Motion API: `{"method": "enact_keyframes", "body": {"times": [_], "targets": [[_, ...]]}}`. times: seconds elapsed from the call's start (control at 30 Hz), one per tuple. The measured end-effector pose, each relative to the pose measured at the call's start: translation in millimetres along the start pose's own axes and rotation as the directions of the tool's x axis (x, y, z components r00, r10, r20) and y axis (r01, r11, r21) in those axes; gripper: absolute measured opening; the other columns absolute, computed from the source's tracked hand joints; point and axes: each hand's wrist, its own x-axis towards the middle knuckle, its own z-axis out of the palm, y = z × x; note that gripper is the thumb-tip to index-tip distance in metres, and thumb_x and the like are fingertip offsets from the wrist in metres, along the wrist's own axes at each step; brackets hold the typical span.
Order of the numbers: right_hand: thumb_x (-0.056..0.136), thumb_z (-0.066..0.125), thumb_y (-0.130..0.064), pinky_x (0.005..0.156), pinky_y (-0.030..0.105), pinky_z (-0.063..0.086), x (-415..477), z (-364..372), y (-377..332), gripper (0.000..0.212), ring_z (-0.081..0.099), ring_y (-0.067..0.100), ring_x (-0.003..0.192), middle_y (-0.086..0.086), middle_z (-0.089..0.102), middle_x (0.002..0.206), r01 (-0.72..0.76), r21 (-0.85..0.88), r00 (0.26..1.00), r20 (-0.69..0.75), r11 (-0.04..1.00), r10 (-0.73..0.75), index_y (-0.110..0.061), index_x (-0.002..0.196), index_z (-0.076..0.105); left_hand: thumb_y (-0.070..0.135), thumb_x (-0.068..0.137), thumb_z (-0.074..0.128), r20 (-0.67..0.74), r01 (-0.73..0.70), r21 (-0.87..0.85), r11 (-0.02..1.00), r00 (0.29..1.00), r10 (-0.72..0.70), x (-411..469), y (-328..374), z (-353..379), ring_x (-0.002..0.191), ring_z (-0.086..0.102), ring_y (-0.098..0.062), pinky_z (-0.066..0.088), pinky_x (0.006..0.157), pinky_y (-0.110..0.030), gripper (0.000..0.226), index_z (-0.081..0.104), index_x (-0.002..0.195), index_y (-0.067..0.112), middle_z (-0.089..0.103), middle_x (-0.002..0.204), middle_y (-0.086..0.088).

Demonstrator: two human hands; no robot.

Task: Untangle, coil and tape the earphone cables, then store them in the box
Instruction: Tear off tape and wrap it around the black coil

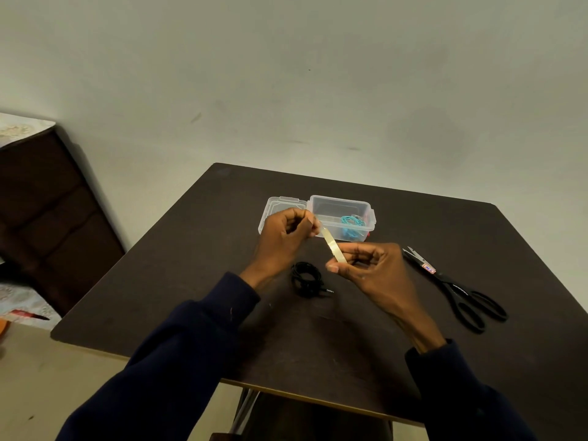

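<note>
A strip of clear tape (pixel 331 245) stretches between my two hands above the dark table (pixel 197 281). My left hand (pixel 283 240) pinches its upper end; whether a tape roll sits in that hand is hidden. My right hand (pixel 372 268) pinches the lower end between thumb and fingers. Below the tape, a coiled black earphone cable (pixel 307 279) lies on the table with its plug pointing right. The clear plastic box (pixel 366 208) stands open behind my hands and holds a coiled teal earphone cable (pixel 351 225).
The box's clear lid (pixel 276 205) lies flat to the left of the box. Black scissors (pixel 455 289) lie shut on the table at the right. A dark wooden cabinet (pixel 47 211) stands off to the left by the wall.
</note>
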Motion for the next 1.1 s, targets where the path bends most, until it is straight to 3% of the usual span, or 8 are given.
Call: {"method": "enact_keyframes", "body": {"times": [0.1, 0.23, 0.37, 0.5, 0.63, 0.7, 0.9, 1.1], "targets": [[0.078, 0.084, -0.009, 0.084, 0.022, 0.059, -4, -3, 0, 0.033, 0.076, 0.012, 0.085, -0.004, 0.079, 0.09, -0.007, 0.002, 1.0, -0.023, 1.0, 0.008, -0.008, 0.11, 0.076, 0.009, 0.1, 0.059, 0.066, 0.215, -0.206, 0.955, 0.976, -0.206, 2, 14, -5, 0.082, 0.069, -0.021, 0.059, 0.078, -0.024, 0.018, 0.071, 0.097, -0.004, 0.074, 0.091, -0.014], [0.078, 0.084, -0.008, 0.082, 0.021, 0.059, -6, -4, -2, 0.03, 0.076, 0.012, 0.084, -0.005, 0.079, 0.089, -0.022, -0.004, 1.0, -0.022, 1.0, 0.022, -0.012, 0.107, 0.076, 0.001, 0.093, 0.064, 0.236, 0.49, -0.499, 0.715, 0.871, -0.432, 3, 19, -13, 0.085, 0.073, -0.023, 0.06, 0.08, -0.024, 0.017, 0.068, 0.106, -0.01, 0.073, 0.101, -0.025], [0.077, 0.085, -0.008, 0.082, 0.023, 0.06, -8, -6, -3, 0.03, 0.076, 0.013, 0.084, -0.004, 0.079, 0.089, -0.047, -0.003, 0.999, -0.019, 0.999, 0.047, -0.016, 0.105, 0.076, -0.003, 0.094, 0.059, 0.326, 0.612, -0.6, 0.514, 0.775, -0.542, 1, 22, -12, 0.086, 0.074, -0.027, 0.06, 0.08, -0.026, 0.017, 0.066, 0.109, -0.009, 0.073, 0.1, -0.025], [0.076, 0.085, -0.008, 0.082, 0.024, 0.06, -9, -8, -3, 0.03, 0.076, 0.015, 0.084, -0.003, 0.079, 0.088, -0.061, -0.002, 0.998, -0.017, 0.998, 0.061, -0.016, 0.104, 0.076, 0.011, 0.101, 0.054, 0.352, 0.634, -0.643, 0.431, 0.743, -0.569, -2, 17, -11, 0.088, 0.075, -0.029, 0.059, 0.084, -0.03, 0.026, 0.063, 0.115, -0.009, 0.072, 0.105, -0.026], [0.076, 0.085, -0.01, 0.08, 0.022, 0.06, -8, -8, -5, 0.03, 0.076, 0.012, 0.083, -0.004, 0.079, 0.089, -0.079, -0.027, 0.997, -0.005, 0.997, 0.079, -0.017, 0.104, 0.077, 0.038, 0.101, 0.055, 0.337, 0.628, -0.625, 0.464, 0.753, -0.565, -5, 12, -8, 0.096, 0.073, -0.031, 0.06, 0.083, -0.03, 0.05, 0.064, 0.118, -0.009, 0.071, 0.111, -0.027], [0.076, 0.086, -0.01, 0.079, 0.021, 0.059, -7, -8, -6, 0.031, 0.076, 0.012, 0.083, -0.004, 0.079, 0.089, -0.085, -0.03, 0.996, -0.003, 0.996, 0.085, -0.016, 0.104, 0.077, 0.038, 0.099, 0.058, 0.316, 0.604, -0.601, 0.524, 0.782, -0.538, -7, 12, -5, 0.098, 0.072, -0.03, 0.06, 0.085, -0.03, 0.05, 0.064, 0.121, -0.007, 0.071, 0.113, -0.025], [0.076, 0.085, -0.01, 0.076, 0.018, 0.058, -8, -7, -9, 0.03, 0.075, 0.01, 0.083, -0.005, 0.079, 0.089, -0.079, -0.026, 0.997, 0.006, 0.996, 0.08, -0.017, 0.103, 0.076, 0.011, 0.071, 0.083, 0.171, 0.287, -0.231, 0.93, 0.952, -0.252, -14, 12, 3, 0.103, 0.073, -0.024, 0.059, 0.09, -0.032, 0.037, 0.074, 0.107, 0.007, 0.075, 0.11, -0.013], [0.077, 0.084, -0.008, 0.077, 0.018, 0.058, -7, -6, -11, 0.027, 0.075, 0.011, 0.082, -0.004, 0.079, 0.088, -0.05, -0.041, 0.999, -0.001, 0.998, 0.05, -0.015, 0.102, 0.077, 0.013, 0.074, 0.082, 0.083, 0.194, -0.202, 0.96, 0.98, -0.18, -12, 8, 9, 0.102, 0.073, -0.02, 0.06, 0.087, -0.031, 0.023, 0.078, 0.095, 0.008, 0.078, 0.1, -0.006]]}}
